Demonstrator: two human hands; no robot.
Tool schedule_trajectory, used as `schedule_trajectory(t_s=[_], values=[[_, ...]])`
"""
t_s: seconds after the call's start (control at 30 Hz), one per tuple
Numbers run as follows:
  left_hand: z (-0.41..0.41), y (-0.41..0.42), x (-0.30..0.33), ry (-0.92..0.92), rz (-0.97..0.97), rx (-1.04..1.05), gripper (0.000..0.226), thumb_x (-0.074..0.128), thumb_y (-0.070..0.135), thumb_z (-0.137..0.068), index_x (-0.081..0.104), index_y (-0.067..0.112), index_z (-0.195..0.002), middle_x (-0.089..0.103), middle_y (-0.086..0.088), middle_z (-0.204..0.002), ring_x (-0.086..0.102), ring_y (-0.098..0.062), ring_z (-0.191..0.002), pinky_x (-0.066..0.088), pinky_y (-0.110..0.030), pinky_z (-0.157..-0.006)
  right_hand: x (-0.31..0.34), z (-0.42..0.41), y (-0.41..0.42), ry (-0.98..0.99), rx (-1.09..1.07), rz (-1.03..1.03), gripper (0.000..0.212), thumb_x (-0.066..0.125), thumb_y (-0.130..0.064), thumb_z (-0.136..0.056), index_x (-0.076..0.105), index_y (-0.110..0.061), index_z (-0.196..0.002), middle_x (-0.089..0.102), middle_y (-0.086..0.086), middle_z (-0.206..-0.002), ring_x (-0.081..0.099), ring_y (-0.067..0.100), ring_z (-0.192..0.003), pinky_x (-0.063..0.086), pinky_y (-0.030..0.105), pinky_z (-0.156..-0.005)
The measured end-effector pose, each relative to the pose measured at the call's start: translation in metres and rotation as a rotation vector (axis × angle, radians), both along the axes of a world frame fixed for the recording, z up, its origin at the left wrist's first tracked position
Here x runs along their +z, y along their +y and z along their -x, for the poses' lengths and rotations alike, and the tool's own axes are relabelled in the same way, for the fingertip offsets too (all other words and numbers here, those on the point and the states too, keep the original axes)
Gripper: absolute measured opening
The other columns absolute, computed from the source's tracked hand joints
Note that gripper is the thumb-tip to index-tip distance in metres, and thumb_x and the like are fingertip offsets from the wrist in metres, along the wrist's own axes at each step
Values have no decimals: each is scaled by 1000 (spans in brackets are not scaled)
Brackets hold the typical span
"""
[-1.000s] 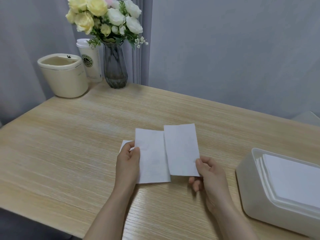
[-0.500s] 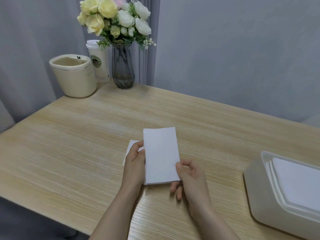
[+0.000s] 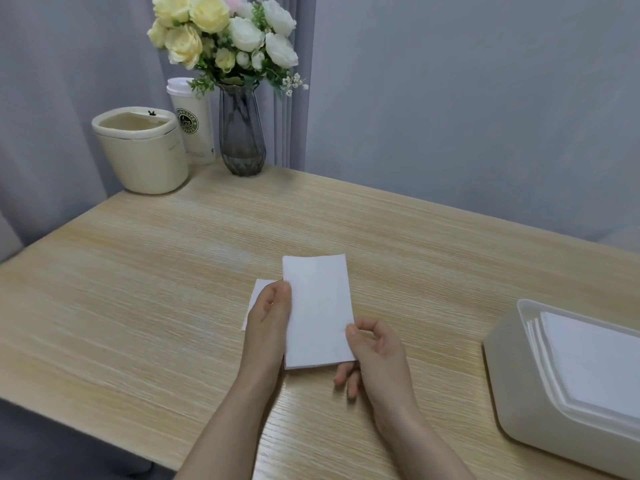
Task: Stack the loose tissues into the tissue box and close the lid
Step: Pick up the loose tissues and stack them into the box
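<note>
Under my fingers lies the wooden surface (image 3: pixel 138 306). Right of them sits the tissue box (image 3: pixel 512 386), open, white sheets inside. Between both hands I see the folded tissue (image 3: pixel 317 310): left hand (image 3: pixel 268 327) pinches its left edge, right hand (image 3: pixel 375 351) its lower right corner. Another tissue (image 3: pixel 256 296) peeks out behind the left fingers (image 3: pixel 280 294).

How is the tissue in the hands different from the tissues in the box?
The held tissue is gripped at its edges by the left hand and right hand; the boxed tissues lie untouched. The held tissue looks narrower; the boxed tissues form a wider stack inside the tissue box. Both are white.
</note>
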State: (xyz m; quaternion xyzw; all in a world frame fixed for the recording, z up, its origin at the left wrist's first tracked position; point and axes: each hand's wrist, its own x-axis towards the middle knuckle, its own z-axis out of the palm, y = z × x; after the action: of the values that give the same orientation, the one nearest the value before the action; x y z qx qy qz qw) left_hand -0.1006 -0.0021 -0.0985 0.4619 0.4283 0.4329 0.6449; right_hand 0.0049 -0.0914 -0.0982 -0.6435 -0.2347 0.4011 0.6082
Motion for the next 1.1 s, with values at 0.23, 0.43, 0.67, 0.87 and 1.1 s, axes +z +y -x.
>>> schedule_trajectory(t_s=[0.23, 0.43, 0.67, 0.87, 1.1], values=[[1, 5, -7, 37, -66, 122, 16, 51, 7, -98, 62, 17, -97, 68, 5, -67, 59, -10, -59, 45, -25, -57, 3, -6, 1, 20, -6, 2, 10, 55, -14, -97, 55, -5, -100, 60, 16, -60, 41, 16, -30, 26, 19, -30], [5, 10, -9, 38, -78, 253, 19, 50, 7, -99, 61, 18, -88, 65, 10, -64, 55, -2, -54, 41, -21, -52, 1, -37, 23, -385, -134, -8, 12, 64, -11, -89, 61, -21, -94, 64, -1, -77, 52, 8, -56, 44, 21, -57], [4, 11, -10, 48, -55, 256, 13, 50, 8, -99, 62, 12, -94, 68, 1, -75, 58, -13, -66, 43, -28, -60, -2, -53, 72, -783, 188, 164, 32, 70, -21, -82, 59, -27, -111, 58, -11, -104, 53, 15, -102, 46, 32, -89], [5, 10, -9, 46, -47, 261, 17, 50, 9, -99, 61, 16, -89, 68, -1, -77, 59, -15, -67, 43, -30, -65, -4, -50, 84, -887, 263, 282, 28, 71, -30, -79, 59, -26, -104, 54, -7, -94, 51, 16, -97, 37, 29, -72], [4, 11, -10, 54, -40, 249, 17, 50, 9, -99, 62, 18, -89, 69, -1, -79, 59, -16, -69, 43, -32, -67, 9, -57, 63, -943, 242, 447, 18, 59, -21, -82, 46, -19, -70, 51, -6, -69, 48, 17, -67, 30, 29, -54]])
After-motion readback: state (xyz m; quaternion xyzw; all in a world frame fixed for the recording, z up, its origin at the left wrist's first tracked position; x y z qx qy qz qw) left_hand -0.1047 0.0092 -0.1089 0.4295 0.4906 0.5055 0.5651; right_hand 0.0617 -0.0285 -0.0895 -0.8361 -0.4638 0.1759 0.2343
